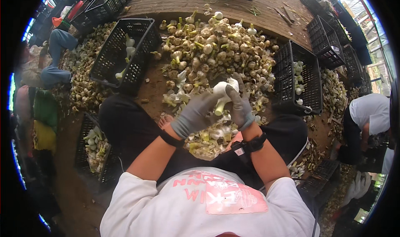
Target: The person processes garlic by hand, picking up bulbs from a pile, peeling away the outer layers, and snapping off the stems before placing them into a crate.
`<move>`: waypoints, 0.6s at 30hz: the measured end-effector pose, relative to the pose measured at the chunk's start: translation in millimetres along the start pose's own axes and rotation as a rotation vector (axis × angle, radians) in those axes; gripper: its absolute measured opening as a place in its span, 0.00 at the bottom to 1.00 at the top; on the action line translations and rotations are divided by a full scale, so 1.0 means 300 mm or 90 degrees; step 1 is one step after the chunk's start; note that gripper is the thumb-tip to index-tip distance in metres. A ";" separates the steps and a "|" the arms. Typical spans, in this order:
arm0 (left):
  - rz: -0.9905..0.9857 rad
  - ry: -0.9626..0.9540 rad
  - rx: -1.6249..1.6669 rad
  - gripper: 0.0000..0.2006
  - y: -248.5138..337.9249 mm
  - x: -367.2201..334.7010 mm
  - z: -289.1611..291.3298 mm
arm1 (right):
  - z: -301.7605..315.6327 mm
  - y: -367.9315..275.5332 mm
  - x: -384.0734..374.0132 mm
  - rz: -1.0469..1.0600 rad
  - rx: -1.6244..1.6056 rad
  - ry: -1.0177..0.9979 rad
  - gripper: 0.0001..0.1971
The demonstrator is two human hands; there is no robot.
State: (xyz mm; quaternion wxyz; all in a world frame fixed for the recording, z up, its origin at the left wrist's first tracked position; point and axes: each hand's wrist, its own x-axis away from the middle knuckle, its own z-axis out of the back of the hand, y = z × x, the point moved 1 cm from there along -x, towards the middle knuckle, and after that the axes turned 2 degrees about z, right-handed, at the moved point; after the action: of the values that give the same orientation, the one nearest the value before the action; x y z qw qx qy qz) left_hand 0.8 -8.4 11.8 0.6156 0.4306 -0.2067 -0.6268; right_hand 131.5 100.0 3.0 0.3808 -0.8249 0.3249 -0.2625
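Left hand (193,114) and right hand (240,106) inward, garlic bulb (220,88) between.

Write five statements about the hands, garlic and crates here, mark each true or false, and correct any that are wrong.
1. The left hand and right hand are both gloved. True.
2. The right hand is on a white garlic bulb that has its stem on. True.
3. The large heap of garlic lies behind the person's back. False: it lies in front, beyond the hands.
4. The crate just left of the heap is filled to the brim. False: that left crate holds only a few white bulbs.
5. The crate just right of the heap is white. False: that right crate is black.
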 end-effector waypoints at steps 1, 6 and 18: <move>-0.081 -0.005 -0.037 0.31 0.020 -0.002 -0.013 | 0.003 0.022 -0.012 0.001 -0.003 -0.002 0.26; -0.025 0.115 0.029 0.17 0.022 0.004 -0.033 | 0.036 0.059 -0.042 0.132 0.168 0.037 0.11; 0.334 0.282 1.103 0.05 -0.114 0.011 0.019 | 0.125 -0.083 -0.076 -0.008 -0.482 -0.278 0.08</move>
State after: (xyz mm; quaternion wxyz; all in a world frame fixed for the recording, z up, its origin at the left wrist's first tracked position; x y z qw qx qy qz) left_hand -23.6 -7.8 -13.2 0.2269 0.7891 -0.5709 0.0014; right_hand 150.7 146.4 -2.8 0.1098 -0.9444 0.3052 0.0535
